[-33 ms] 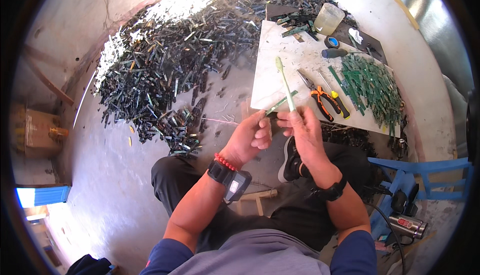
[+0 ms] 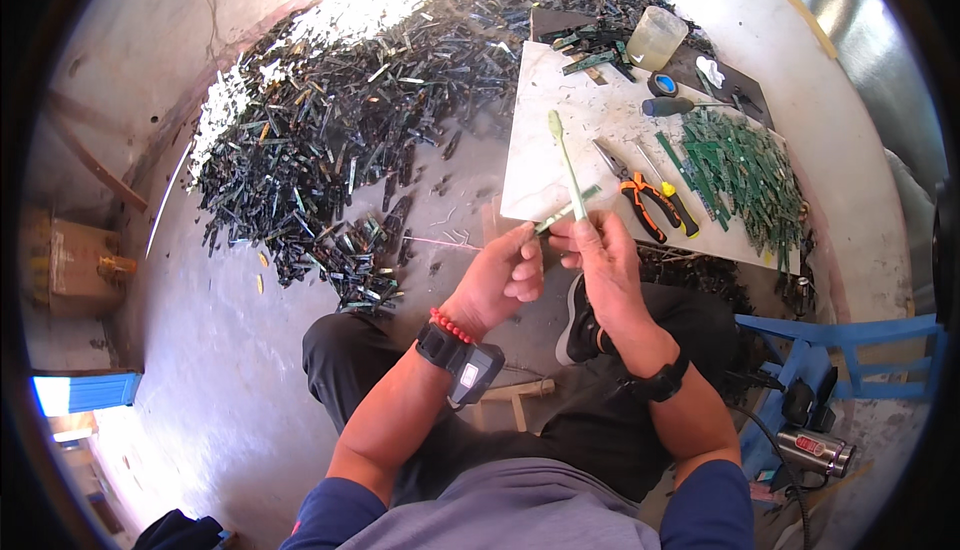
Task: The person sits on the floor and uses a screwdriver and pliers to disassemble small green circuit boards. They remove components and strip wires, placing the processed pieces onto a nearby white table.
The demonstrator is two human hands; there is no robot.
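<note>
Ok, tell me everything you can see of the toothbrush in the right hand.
The toothbrush is slim and pale green to whitish, apparently plastic, with a small, rounded head on a long, narrow shaft. The grip of the right hand closes around its lower part, hiding the handle's end. The head points away from the person and slightly left, seen against the white work surface. The shaft crosses a narrow greenish strip; whether they touch is unclear. Individual bristles are too small to tell.

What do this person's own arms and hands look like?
Navy sleeves end near the elbows. The left hand is gloveless, with red beads and a black-strapped, boxy dark device at its wrist; the right hand is gloveless too, with a black wristband.
</note>
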